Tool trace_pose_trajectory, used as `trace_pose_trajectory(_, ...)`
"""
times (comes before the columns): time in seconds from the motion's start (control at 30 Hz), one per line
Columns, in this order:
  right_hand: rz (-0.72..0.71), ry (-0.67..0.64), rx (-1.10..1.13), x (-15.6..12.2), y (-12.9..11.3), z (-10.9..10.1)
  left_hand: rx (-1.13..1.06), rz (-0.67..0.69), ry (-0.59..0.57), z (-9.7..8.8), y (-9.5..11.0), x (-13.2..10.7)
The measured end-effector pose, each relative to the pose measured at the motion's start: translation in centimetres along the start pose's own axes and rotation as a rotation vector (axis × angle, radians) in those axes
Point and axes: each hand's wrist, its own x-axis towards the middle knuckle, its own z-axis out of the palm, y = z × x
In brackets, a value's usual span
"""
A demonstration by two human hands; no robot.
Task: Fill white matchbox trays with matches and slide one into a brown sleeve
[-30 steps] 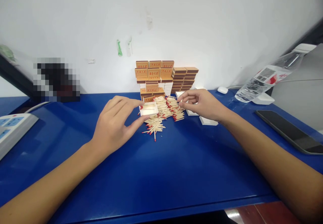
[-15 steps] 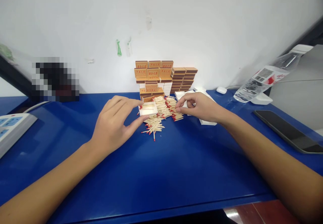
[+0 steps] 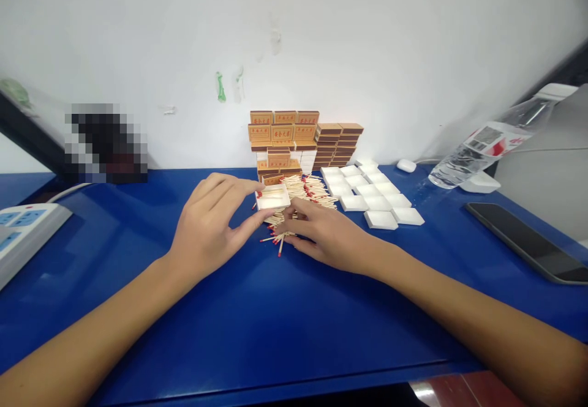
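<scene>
My left hand [image 3: 209, 220] pinches a small white matchbox tray [image 3: 272, 204] between thumb and fingers, above the match heap. A few red-tipped matches lie inside the tray, along its far side. My right hand [image 3: 333, 232] is beside the tray, its curled fingertips closed on matches at the near edge of the heap. Exactly how many it grips is hidden. The pile of loose matches [image 3: 321, 190] spreads behind and below both hands, with some stray ones at the front. Behind it stand stacked orange-brown matchboxes [image 3: 282, 133].
Several white trays [image 3: 381, 220] lie in rows at right. More brown matchboxes [image 3: 337, 144] are stacked against the wall. A plastic bottle [image 3: 487, 141] leans at the right, near a white earphone case [image 3: 406, 166] and a phone [image 3: 528, 242]. A power strip [image 3: 32, 229] lies at left.
My right hand has moved left and nearer, from the heap's right side to its front edge, uncovering the white trays. My left hand still holds its tray. The view has shifted slightly.
</scene>
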Motion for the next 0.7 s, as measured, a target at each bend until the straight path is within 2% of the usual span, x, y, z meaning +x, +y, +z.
trace_pose_trajectory(0.3, 0.025, 0.029, 0.022, -0.1, 0.3, 0.3, -0.003, -0.001, 0.001, 0.0, 0.0, 0.1)
trace_pose_trajectory(0.7, 0.104, -0.009, 0.002, -0.7, 1.1, -1.2, -0.005, -0.011, -0.002, 0.0, 0.0, 0.0)
